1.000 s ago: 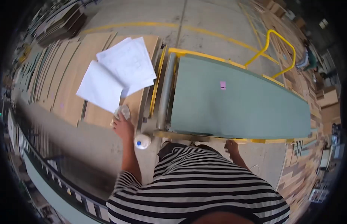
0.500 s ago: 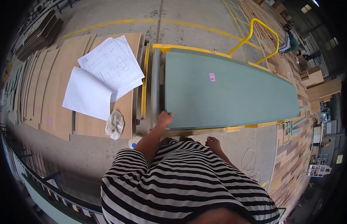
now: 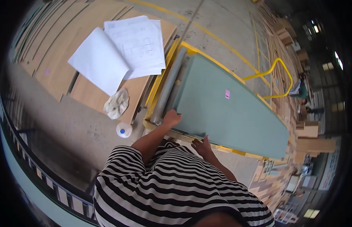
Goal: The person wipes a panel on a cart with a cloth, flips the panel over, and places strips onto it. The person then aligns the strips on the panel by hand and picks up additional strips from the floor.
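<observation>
A large green board (image 3: 221, 117) with a small pink label (image 3: 227, 94) lies flat on a yellow-framed roller cart (image 3: 191, 48). My left hand (image 3: 172, 118) is closed on the board's near left corner, thumb over the top face. At the near long edge is my right hand (image 3: 202, 146), its thumb raised and its fingers apart; whether it touches the board I cannot tell. A grey metal roller (image 3: 169, 85) runs along the cart's left end, beside my left hand.
Drawing sheets (image 3: 140, 45) and a crumpled white cloth (image 3: 117, 104) lie on stacked wood-faced panels (image 3: 89, 89) to the left. A white container with a blue cap (image 3: 124, 130) stands below them. The cart's yellow handle (image 3: 284, 68) rises at the far side. Dark railing (image 3: 43, 168) runs lower left.
My view has turned, so the cart and board appear tilted. My right hand has moved up from beside my body to the board's near edge, fingers spreading. My left hand stays at the corner.
</observation>
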The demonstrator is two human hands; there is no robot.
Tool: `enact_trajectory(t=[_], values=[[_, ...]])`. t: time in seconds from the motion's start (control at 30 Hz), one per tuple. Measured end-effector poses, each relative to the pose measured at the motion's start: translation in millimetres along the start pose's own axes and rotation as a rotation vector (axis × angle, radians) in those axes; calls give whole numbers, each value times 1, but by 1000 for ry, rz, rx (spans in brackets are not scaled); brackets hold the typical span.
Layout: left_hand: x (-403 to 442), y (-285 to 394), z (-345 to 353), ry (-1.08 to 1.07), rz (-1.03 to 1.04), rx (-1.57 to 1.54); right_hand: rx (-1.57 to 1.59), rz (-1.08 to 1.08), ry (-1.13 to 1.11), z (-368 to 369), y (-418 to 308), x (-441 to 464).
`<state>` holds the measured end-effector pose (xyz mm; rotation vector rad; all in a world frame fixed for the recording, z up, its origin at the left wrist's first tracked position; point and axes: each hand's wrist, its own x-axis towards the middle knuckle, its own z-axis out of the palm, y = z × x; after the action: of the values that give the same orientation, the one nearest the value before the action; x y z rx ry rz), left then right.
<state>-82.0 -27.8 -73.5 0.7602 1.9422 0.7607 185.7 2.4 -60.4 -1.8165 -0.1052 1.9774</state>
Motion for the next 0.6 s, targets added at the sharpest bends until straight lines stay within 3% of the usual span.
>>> enact_trajectory(t=[0.03,0.1,0.13,0.2,0.37,0.6], values=[[-5,4,-1,43,24,-11,-30,4,14,-1,-5,11],[-13,12,-7,11,30,-40,36,-146,-242,-11,-16,29],[-22,14,-11,-15,56,-44,3,-126,-214,-11,-21,24],[-36,21,-16,-13,32,-95,353,-65,-32,6,-36,10],[-68,52,-43,-37,120,-202,310,-112,156,4,-59,-41],[-90,90,-70,-42,450,-303,181,-340,377,37,-73,-124]])
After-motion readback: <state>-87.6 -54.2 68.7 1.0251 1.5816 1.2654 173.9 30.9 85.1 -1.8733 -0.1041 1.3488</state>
